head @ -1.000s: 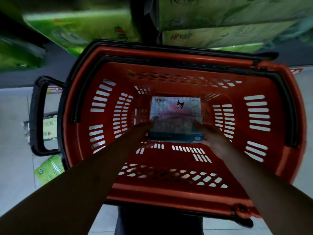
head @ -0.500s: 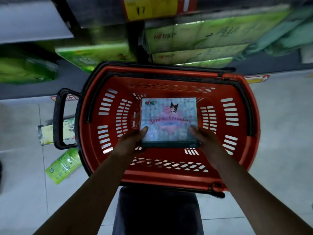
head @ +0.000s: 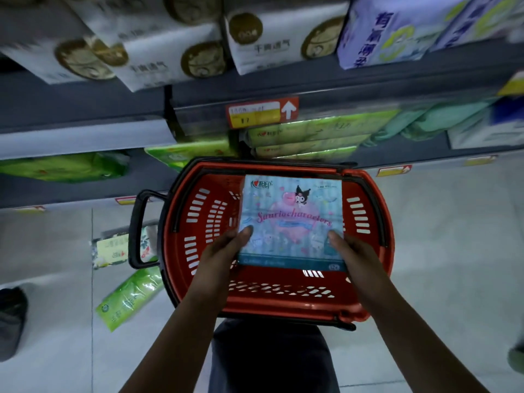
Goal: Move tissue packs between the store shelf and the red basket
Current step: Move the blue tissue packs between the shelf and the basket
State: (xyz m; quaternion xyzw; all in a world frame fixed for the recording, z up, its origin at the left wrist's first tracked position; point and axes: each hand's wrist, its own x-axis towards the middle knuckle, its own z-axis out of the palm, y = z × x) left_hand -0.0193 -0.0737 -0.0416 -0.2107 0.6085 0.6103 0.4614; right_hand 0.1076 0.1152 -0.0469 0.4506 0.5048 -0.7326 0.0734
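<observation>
A: Where is the tissue pack?

B: You hold the blue cartoon-printed tissue pack (head: 289, 219) flat, face up, above the red basket (head: 283, 304). Its far edge hides part of the basket's far rim.

A: And the hands?

B: Your left hand (head: 224, 251) grips the near left corner with its thumb on top. Your right hand (head: 354, 256) grips the near right corner the same way. The fingers underneath are hidden.

A: What is around you?

B: The basket sits on the floor in front of the store shelf (head: 85, 100), where green tissue packs (head: 306, 137) lie under a yellow price tag (head: 261, 113). A green pack (head: 127, 299) lies on the floor to the basket's left.
</observation>
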